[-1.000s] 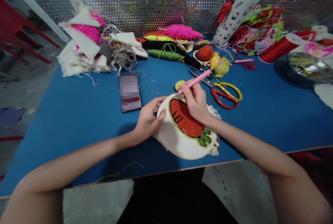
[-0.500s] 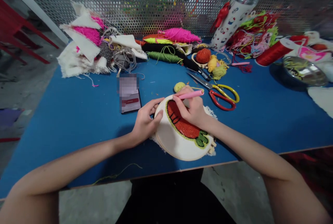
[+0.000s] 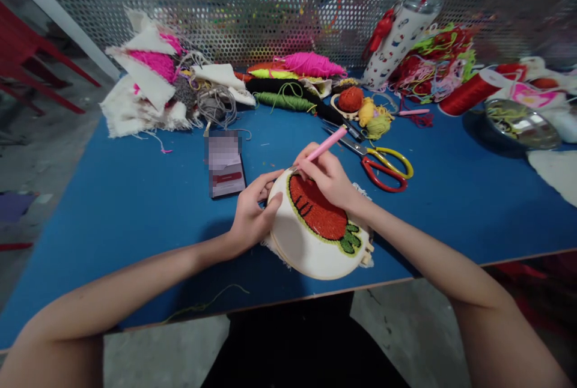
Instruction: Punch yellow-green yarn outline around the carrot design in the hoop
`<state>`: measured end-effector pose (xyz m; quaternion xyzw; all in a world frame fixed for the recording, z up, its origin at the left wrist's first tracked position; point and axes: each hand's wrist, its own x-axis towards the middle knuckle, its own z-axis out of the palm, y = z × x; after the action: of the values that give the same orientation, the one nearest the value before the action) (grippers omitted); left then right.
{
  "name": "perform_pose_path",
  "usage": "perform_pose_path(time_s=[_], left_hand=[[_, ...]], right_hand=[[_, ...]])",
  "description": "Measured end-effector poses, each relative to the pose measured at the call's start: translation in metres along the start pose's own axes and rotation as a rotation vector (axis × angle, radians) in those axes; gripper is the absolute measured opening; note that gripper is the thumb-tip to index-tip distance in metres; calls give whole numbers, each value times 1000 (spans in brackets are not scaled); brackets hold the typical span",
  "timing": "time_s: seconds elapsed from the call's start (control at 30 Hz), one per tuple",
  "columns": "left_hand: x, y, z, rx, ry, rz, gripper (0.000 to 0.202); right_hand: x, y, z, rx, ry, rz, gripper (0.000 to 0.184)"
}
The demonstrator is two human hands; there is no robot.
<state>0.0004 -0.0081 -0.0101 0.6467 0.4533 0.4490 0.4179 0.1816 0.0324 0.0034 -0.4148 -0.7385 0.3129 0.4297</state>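
My left hand point(image 3: 255, 208) grips the left rim of a round embroidery hoop point(image 3: 300, 253), thumb on top and fingers beneath. White cloth stretched in the hoop carries an orange-red carrot point(image 3: 322, 214) with green leaves, black lines and a yellow-green border. Closed around a pink punch needle point(image 3: 327, 143) is my right hand point(image 3: 328, 176), resting over the upper part of the hoop. The tool's metal tip points down at the cloth near the hoop's top edge, beside the carrot's border. Whether the tip has gone into the cloth, I cannot tell.
Scissors point(image 3: 387, 167) with red and yellow handles lie right of the hoop, a phone point(image 3: 226, 166) left of it. Yarn skeins point(image 3: 311, 65), white cloth scraps point(image 3: 148, 87), a tumbler point(image 3: 401, 39), a red thread spool point(image 3: 471, 93) and a metal bowl point(image 3: 523, 124) line the back.
My right hand has shifted slightly up and left, and the punch needle now stands steeper with its tip showing. The left hand and hoop have barely moved.
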Motion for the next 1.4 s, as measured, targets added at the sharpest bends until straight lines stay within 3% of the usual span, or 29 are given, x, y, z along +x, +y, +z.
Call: perform_pose_path(time_s=[0.1,0.2,0.37,0.53,0.73,1.0,1.23,1.4], left_hand=[[-1,0,0,-12,6,1,35],[-1,2,1,-17,15,43,36],[-1,4,3,-3,18,5,36],[0,4,3,16,35,-32,36],[1,4,4,-15,28,-40,36],[1,4,4,-32,19,-48,37],[1,3,5,-39,10,-44,38],[0,1,4,-13,-4,-12,36]], right_hand=[[0,1,5,-165,-19,-121,15],[-5,1,9,-186,108,-164,14],[-10,3,8,36,277,-38,18],[-9,6,8,226,337,71,21],[-8,5,7,217,334,89,25],[-8,3,7,-132,261,-82,20],[-6,8,3,97,127,35,18],[-3,9,0,58,162,168,24]])
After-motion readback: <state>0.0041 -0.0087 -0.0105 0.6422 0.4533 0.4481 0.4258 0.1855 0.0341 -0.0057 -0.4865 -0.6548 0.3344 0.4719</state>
